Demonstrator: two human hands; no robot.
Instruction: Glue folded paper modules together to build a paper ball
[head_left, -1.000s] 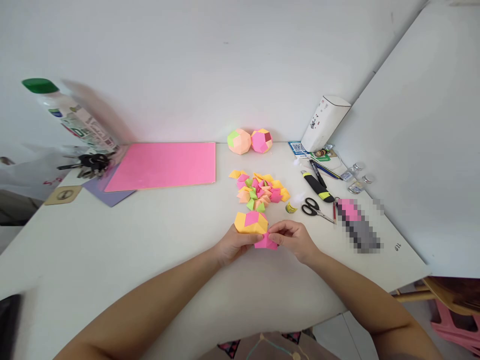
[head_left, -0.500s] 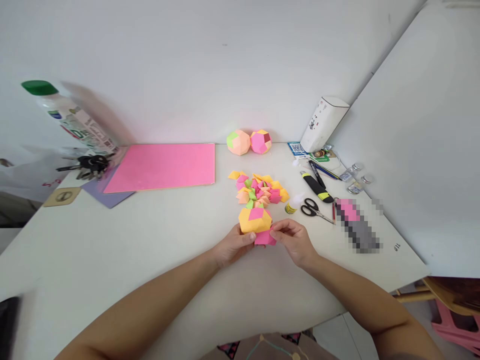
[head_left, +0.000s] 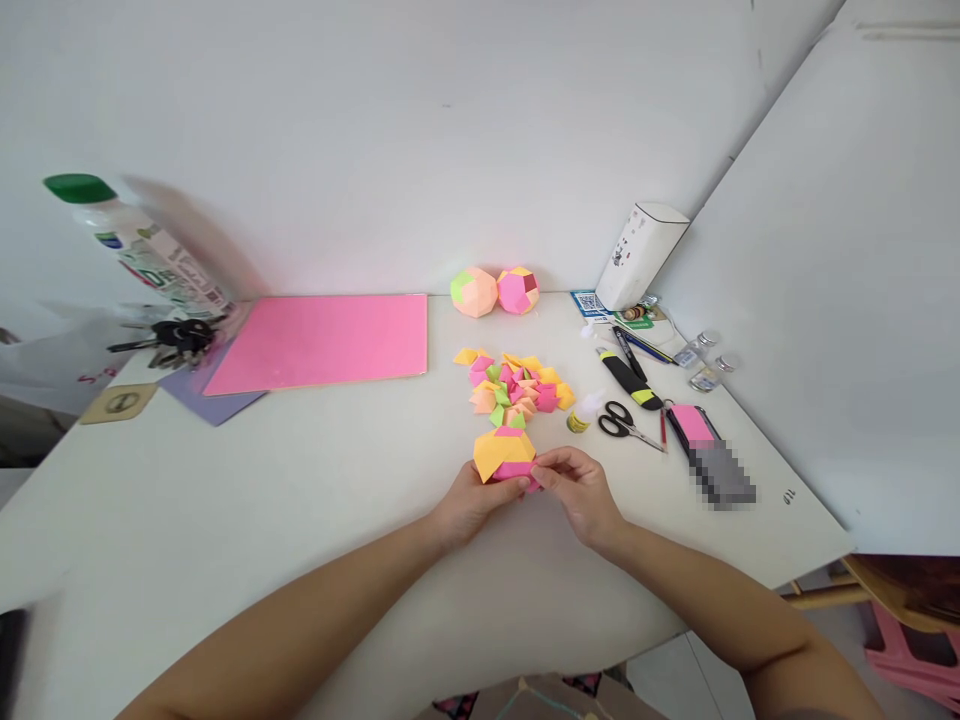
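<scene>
A: Hands first?

B: Left hand [head_left: 471, 505] grips the yellow-and-pink paper model [head_left: 504, 452] from the left and below, thumb across its near side. Right hand [head_left: 576, 490] pinches at its right edge, thumb against forefinger.

A: So where's the model, exactly?

B: Between the two hands, above the table's near part. Yellow faces up and left, pink shows low and right. Roundish, no clear long axis. Both hands touch it; left carries more of it, right has just the edge by the fingertips. Underside's hidden.

A: Next out?

B: Pile of folded paper pieces [head_left: 517, 388], just beyond the model, away from the body. Right of the pile, a small yellow-labelled bottle [head_left: 578, 423], nearer the right hand. Scissors [head_left: 628, 424] right of that. Two paper balls [head_left: 474, 292] side by side by the wall, behind the pile.

A: Containers?

B: That small bottle: contents can't tell. Two clear jars [head_left: 709, 374], silver caps, far right; too small to see what's in them. White upright box [head_left: 641, 258] by the corner, inside not visible. Tall green-capped bottle [head_left: 154, 245] far left, behind the keys [head_left: 184, 338]; opaque, so contents unknown.
</scene>
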